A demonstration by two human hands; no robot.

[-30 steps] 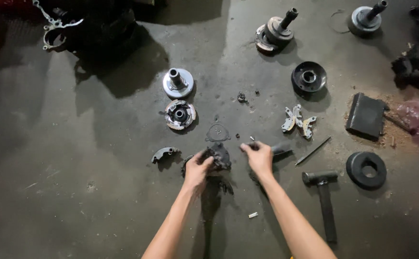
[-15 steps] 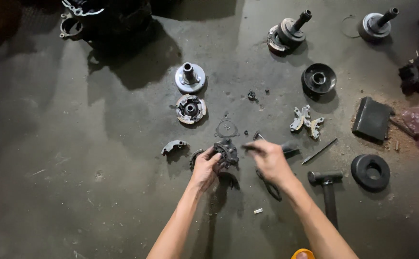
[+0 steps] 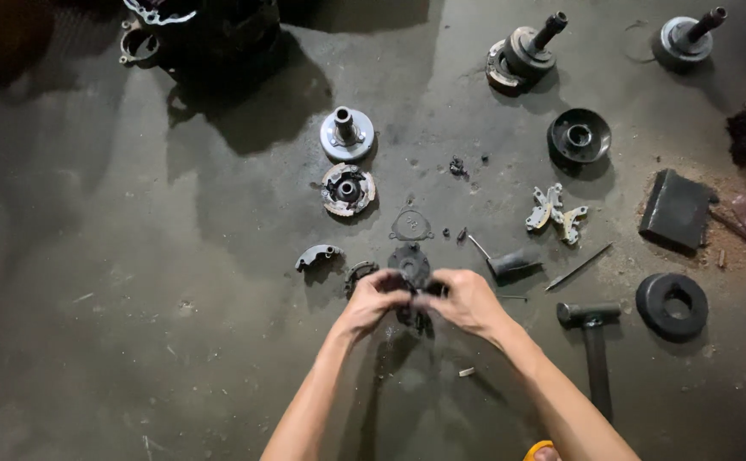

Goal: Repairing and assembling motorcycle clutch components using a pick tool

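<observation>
My left hand [image 3: 371, 300] and my right hand [image 3: 467, 300] meet over a dark round metal part [image 3: 410, 266] held just above the concrete floor. Both hands grip it, the left from its left side, the right from its right side. The lower half of the part is hidden by my fingers. A curved shoe piece [image 3: 317, 255] lies to the left of my left hand, and a second curved piece [image 3: 358, 273] sits right by its knuckles. A thin round gasket [image 3: 411, 226] lies just beyond the held part.
A screwdriver with a dark handle [image 3: 509, 263] lies right of my hands, a hammer [image 3: 593, 341] further right. A hub [image 3: 346, 134], a worn round plate [image 3: 348, 189], a black pulley [image 3: 579, 137], a bracket piece [image 3: 555, 211], a black ring [image 3: 672, 305] and two shafted parts [image 3: 522, 51] are spread around.
My right hand let go of the screwdriver, which now lies on the floor, and moved left onto the dark part. Both hands now hold it together.
</observation>
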